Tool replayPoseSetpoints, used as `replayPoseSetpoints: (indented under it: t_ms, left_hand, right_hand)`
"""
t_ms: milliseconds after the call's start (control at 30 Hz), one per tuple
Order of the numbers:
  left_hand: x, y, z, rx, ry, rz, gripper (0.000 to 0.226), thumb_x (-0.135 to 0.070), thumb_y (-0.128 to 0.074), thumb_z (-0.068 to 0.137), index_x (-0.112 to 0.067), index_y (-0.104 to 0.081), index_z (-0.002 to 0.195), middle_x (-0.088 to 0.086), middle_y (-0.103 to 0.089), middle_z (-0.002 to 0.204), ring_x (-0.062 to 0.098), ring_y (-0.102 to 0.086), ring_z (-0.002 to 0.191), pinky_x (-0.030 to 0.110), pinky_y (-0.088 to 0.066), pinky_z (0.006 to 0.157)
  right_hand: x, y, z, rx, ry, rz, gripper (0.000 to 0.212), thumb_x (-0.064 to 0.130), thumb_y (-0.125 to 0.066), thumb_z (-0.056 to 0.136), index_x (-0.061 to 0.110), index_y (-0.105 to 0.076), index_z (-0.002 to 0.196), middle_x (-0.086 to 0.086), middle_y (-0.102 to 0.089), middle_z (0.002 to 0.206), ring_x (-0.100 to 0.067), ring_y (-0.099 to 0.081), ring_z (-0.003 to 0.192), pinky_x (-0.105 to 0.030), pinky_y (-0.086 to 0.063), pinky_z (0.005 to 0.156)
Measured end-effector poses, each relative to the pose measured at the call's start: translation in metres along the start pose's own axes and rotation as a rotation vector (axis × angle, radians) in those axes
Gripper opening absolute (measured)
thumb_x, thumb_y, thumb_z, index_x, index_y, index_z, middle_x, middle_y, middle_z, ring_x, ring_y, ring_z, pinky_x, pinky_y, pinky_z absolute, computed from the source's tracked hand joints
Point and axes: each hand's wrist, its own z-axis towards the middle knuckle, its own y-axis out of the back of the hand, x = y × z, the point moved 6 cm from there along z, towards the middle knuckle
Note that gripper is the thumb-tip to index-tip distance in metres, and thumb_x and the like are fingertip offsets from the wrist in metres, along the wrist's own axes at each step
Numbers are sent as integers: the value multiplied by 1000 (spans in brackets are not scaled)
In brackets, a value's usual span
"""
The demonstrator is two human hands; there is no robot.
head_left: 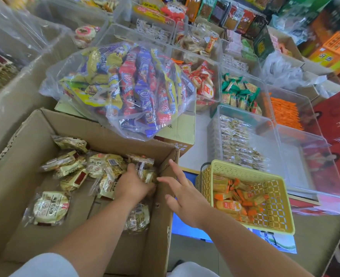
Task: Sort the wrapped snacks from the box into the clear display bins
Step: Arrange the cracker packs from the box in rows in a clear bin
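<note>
- Both forearms reach down from white sleeves: the left hand (134, 184) is deep in the cardboard box (115, 140), gripping a wrapped cake pack (145, 169) by the right wall.
- Spread and holding nothing, the right hand (183, 193) hovers over the box's edge.
- Picking step, I'd judge. Next the pack needs lifting across to a clear display bin (303, 134) beyond the yellow basket (245, 169).
- Left fingertips are buried among wrappers, so I can't tell how many packs they hold.

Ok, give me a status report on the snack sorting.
Left hand grips wrapped snacks inside the cardboard box. Right hand open, above box's right wall. Yellow basket right of box, before clear bins.
</note>
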Motion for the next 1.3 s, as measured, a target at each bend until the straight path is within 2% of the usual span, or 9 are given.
replayPoseSetpoints:
  t_ms: [200,400,567,667,767,933,1033,1133,1300]
  left_hand:
    - [19,22,-17,-93,70,-227,100,-41,-91,69,-24,-37,152,8,-63,134,31,-66,109,36,-52,81]
    - [34,67,-63,-203,127,-591,85,-35,-85,68,-28,-45,142,-5,-65,116,20,-66,92,36,-53,72]
    - [8,93,-120,-295,78,-958,64,-34,-85,66,-34,-58,124,0,-74,111,27,-76,89,43,-62,60]
    - [-32,88,-162,-376,-31,-1051,35,-14,-81,82,-40,-65,100,-4,-79,99,22,-78,81,35,-58,52]
    - [-85,61,-202,-387,-111,-1110,42,-10,-80,79,-31,-62,110,-1,-79,101,26,-78,84,37,-60,52]
    - [-163,-20,-239,-299,-135,-1125,47,-13,-79,79,-35,-61,117,1,-78,108,27,-78,87,31,-58,54]
    - [-201,-73,-246,-187,-96,-1177,56,-22,-80,66,-40,-64,116,5,-79,108,31,-77,91,33,-59,56]
    - [-231,-114,-251,-60,-69,-1205,77,-23,-88,59,-25,-61,131,13,-76,114,35,-75,99,39,-61,65]
    - [-266,-155,-259,57,-77,-1217,75,-25,-91,66,-24,-58,134,13,-74,122,37,-74,103,42,-62,67]
  right_hand:
    - [0,2,2,10,36,36,46,36,-42,99,53,-33,141,36,24,156,-22,-41,132,-36,-42,92]
    - [1,6,3,40,83,69,45,39,-44,101,48,-35,144,35,23,157,-22,-29,143,-42,-43,103]
    - [10,31,-3,-4,109,83,56,56,-45,99,42,-31,152,16,-2,166,-18,-11,151,-42,-19,122]
    - [10,63,-28,-93,185,440,55,65,-41,95,44,-40,146,19,-31,155,-3,-30,142,-25,-28,115]
    - [-8,94,-63,-35,263,804,56,70,-46,90,45,-45,140,28,-56,132,3,-56,119,-18,-51,91]
    - [-73,140,-121,-23,279,856,40,57,-57,95,45,-51,133,25,-66,119,-7,-69,93,-36,-60,77]
    - [-127,155,-149,-27,229,902,43,54,-59,95,42,-51,136,26,-67,119,-6,-69,99,-31,-60,80]
    - [-166,162,-170,2,193,991,43,49,-60,93,39,-53,135,22,-69,118,-4,-69,101,-19,-56,77]
    - [-217,169,-192,-12,109,1106,36,36,-64,97,34,-60,133,8,-72,120,-14,-70,108,-33,-59,87]
